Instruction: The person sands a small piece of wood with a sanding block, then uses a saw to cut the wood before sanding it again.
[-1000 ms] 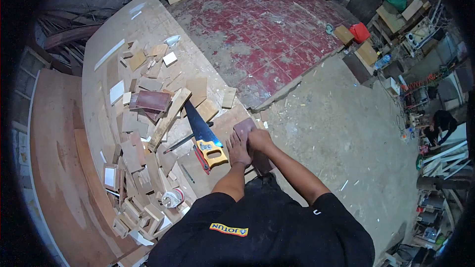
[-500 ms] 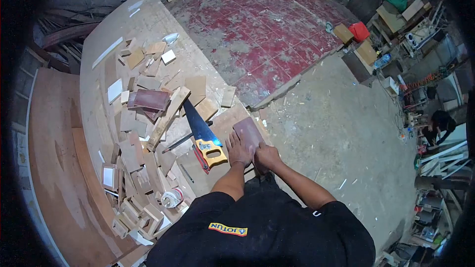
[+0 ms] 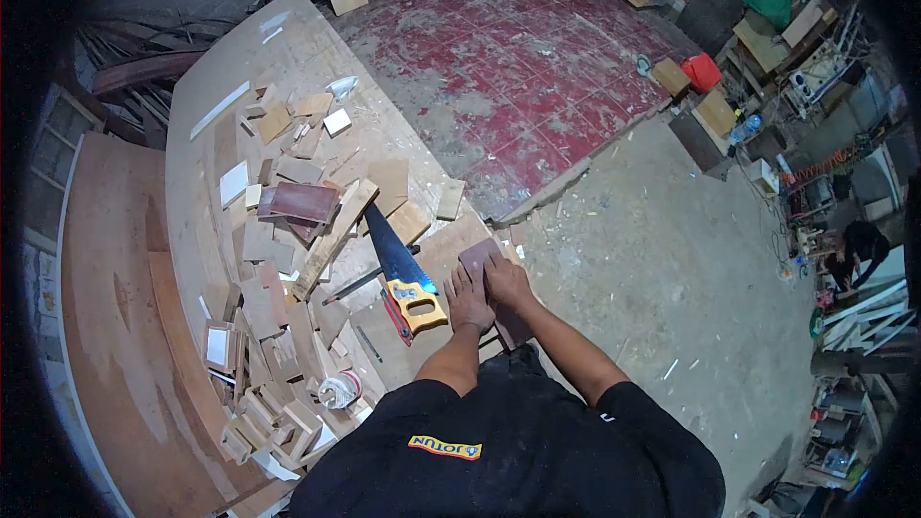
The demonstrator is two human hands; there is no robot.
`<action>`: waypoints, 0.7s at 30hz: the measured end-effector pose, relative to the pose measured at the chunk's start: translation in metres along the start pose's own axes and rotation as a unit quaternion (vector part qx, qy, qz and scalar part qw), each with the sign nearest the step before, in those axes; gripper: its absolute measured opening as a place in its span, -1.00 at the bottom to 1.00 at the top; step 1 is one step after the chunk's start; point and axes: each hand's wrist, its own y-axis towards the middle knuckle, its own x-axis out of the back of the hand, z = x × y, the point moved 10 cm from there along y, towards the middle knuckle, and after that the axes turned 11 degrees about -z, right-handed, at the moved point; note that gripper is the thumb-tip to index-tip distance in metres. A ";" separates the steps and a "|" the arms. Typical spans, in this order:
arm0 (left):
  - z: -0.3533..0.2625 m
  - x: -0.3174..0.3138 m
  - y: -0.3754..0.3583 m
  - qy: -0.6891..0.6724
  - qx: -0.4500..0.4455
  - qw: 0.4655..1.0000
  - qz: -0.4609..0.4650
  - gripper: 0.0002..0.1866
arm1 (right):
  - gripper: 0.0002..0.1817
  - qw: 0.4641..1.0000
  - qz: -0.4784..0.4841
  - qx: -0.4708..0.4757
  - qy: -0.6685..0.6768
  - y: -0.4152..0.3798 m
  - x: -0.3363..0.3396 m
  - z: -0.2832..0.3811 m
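Observation:
A reddish-brown board (image 3: 515,327) lies at the near edge of the workbench, directly in front of my body. My left hand (image 3: 468,300) rests flat along its left side, fingers spread. Over the upper part of the board, my right hand (image 3: 507,282) presses down with its fingers bent and close together; whatever may be under them is hidden. Just left of my left hand is a handsaw (image 3: 395,254) with a yellow handle, its blade pointing away from me. A red-handled tool (image 3: 396,317) lies against the saw's handle.
Wood offcuts cover the workbench (image 3: 288,48) to the left, with a wooden bar (image 3: 334,240) among them. A white tub (image 3: 340,389) stands near my left elbow. Concrete floor lies to the right, red tiles (image 3: 518,67) beyond. Another person (image 3: 857,254) is at the far right.
My right hand has slid forward along the board, away from my body, uncovering the board's near part. My left hand stays on the board's left side. The view has shifted slightly.

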 end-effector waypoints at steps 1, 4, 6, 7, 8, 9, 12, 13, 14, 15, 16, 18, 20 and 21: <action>-0.001 0.000 0.001 -0.001 -0.003 1.000 0.004 -0.09 | -0.77 1.000 -0.024 -0.003 0.004 -0.005 0.001 -0.001; -0.001 0.000 0.000 0.013 -0.003 1.000 0.015 -0.12 | -0.76 1.000 0.004 -0.016 0.003 -0.013 0.002 -0.001; 0.001 -0.011 0.002 0.004 -0.003 1.000 -0.008 -0.13 | -0.75 0.998 0.051 -0.025 -0.001 -0.018 0.003 -0.002; 0.003 -0.012 0.003 -0.004 -0.001 1.000 -0.031 -0.14 | -0.76 0.998 0.054 -0.014 -0.004 -0.023 0.005 -0.001; 0.004 -0.018 0.003 -0.004 -0.002 0.999 -0.032 -0.14 | -0.77 0.998 0.058 -0.003 -0.008 -0.028 0.006 0.001; 0.004 -0.015 0.002 -0.010 -0.004 0.999 -0.048 -0.16 | -0.77 0.998 0.057 -0.003 -0.008 -0.034 0.010 0.001; 0.004 -0.009 0.002 -0.020 -0.004 0.999 -0.047 -0.17 | -0.79 0.997 0.079 -0.020 0.000 -0.042 0.018 0.002; 0.002 -0.008 0.000 -0.024 -0.002 0.999 -0.027 -0.17 | -0.79 0.992 0.123 -0.013 -0.010 -0.044 0.015 0.003; 0.001 -0.009 -0.001 -0.025 -0.003 0.999 -0.025 -0.17 | -0.78 0.986 0.168 -0.006 -0.020 -0.047 0.013 0.004; 0.002 -0.009 -0.001 -0.024 -0.002 0.999 -0.030 -0.15 | -0.78 0.985 0.168 -0.007 -0.021 -0.044 0.011 0.001; 0.002 -0.009 0.000 -0.023 -0.001 0.999 -0.036 -0.14 | -0.79 0.980 0.199 0.002 -0.028 -0.041 0.004 0.001; 0.005 -0.020 0.005 -0.010 -0.002 0.999 -0.047 -0.14 | -0.79 0.973 0.227 0.017 -0.036 -0.021 0.001 0.002; 0.005 -0.014 0.004 0.005 -0.003 0.999 -0.052 -0.14 | -0.80 0.980 0.197 -0.014 -0.030 -0.001 0.016 0.005; 0.000 0.003 0.001 -0.005 -0.003 1.000 -0.025 -0.17 | -0.80 0.980 0.199 -0.014 -0.029 -0.002 0.008 0.004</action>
